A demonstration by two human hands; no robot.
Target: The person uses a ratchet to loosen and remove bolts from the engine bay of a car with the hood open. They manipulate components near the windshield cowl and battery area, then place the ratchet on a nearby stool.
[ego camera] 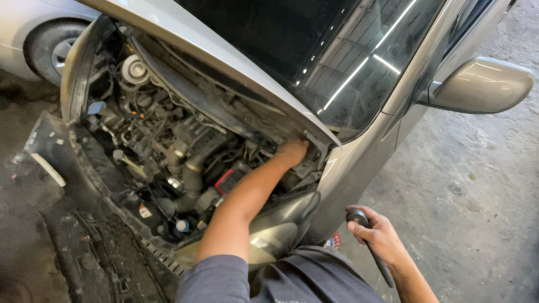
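One tool (371, 247) gripped in the right hand (377, 234), down beside the front wing of the car, well apart from the engine bay (168, 151). Dark, slim handle running back under the wrist, rounded knob at the top end poking out above the thumb. Looks rigid and fairly light for one hand, probably a hard plastic or rubber grip; likely greasy in a workshop, so best held as now, fist wrapped just below the knob, where the swelling stops any slip. Fingers of that hand closed fully around the handle.

Left hand (293, 151) reaching deep into the engine bay, up at the back corner near the hinge of the raised hood (224, 62), knuckles showing, fingertips hidden behind parts; cannot tell whether closed on anything or only pressing. Hoses, a red-edged box (227, 180) and a blue cap (182, 225) just beside the forearm. Headlight (281, 224) below the arm. Side mirror (483, 84) further right, above grey concrete floor (477, 185).
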